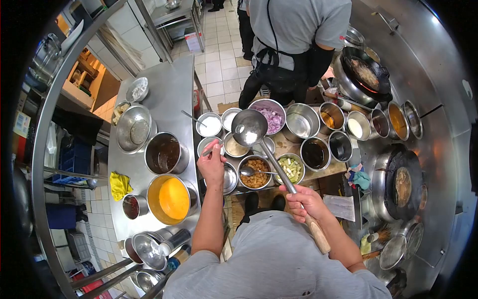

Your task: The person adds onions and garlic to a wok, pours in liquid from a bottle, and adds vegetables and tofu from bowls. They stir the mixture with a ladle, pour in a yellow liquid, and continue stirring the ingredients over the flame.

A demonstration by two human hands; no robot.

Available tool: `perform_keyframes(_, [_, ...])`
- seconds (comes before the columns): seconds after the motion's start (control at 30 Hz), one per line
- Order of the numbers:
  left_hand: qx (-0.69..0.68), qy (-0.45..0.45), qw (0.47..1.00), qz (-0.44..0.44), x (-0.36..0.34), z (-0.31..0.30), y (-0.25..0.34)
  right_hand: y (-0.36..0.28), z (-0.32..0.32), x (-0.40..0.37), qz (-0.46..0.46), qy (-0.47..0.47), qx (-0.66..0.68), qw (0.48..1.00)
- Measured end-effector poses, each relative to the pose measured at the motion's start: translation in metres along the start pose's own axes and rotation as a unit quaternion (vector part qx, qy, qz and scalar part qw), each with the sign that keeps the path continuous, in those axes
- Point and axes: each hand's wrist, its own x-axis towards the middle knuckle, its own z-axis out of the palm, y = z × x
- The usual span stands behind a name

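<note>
From where I stand, I look to the pot of brown cubes [256,189] as my mark. The ladle [250,127] has its round head above the containers beyond this pot, and its shaft slants past the pot's right side back toward the person. The right hand [304,202], nearer to the body and right of the pot, is clasped around the lower shaft. The left hand [211,163], apart from the ladle, is raised left of the pot with fingers bent; whether they pinch something, I cannot tell.
</note>
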Motion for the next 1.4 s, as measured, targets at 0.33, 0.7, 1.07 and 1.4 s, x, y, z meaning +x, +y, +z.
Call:
perform_keyframes(0.33, [-0.048,0.014,0.998,-0.028,0.005,-0.003,0.006,0.004,-0.006,0.002,0.008,-0.021,0.014,1.0])
perform_keyframes(0.7, [-0.014,0.214,0.976,0.025,0.084,-0.035,-0.045,0.009,-0.013,-0.007,-0.012,-0.002,0.041,0.999])
perform_keyframes(1.07, [0.09,0.235,0.966,0.06,0.099,-0.038,-0.049,0.016,-0.019,-0.015,-0.011,-0.003,0.045,0.999])
perform_keyframes(1.4, [0.039,0.238,0.967,0.078,0.102,-0.04,-0.054,0.016,-0.016,-0.015,-0.009,0.007,0.03,0.999])
